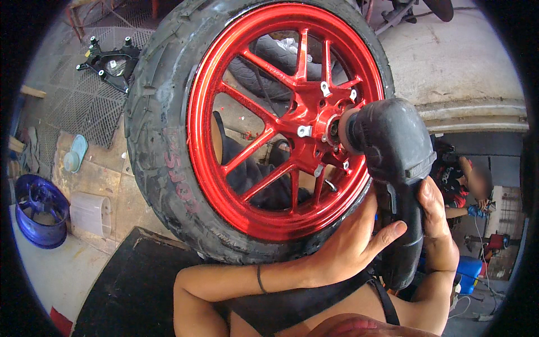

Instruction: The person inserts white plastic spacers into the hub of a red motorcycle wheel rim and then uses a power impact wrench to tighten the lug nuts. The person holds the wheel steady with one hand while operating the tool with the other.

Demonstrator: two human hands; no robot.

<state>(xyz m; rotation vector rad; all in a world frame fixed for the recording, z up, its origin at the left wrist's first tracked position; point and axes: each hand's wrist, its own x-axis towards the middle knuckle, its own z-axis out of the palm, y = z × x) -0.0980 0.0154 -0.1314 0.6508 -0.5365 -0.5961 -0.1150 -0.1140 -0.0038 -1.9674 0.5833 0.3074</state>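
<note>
A black tyre point(157, 135) surrounds the red wheel point(300, 115), filling the middle of the view; its coat looks complete. The black power tool point(396, 135) holds its pad point(349, 132) on or just over the wheel's centre, seemingly the part left. Both grips, left hand point(348, 244) and right hand point(438, 222), wrap its handle. A blue container point(470, 271) and pale-blue tub point(76, 154) have unclear contents. The lugs point(304, 131) already show bare silver.

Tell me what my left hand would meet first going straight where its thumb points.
Most likely the black power tool; the left hand overlaps it in view, though depth is unclear.
</note>
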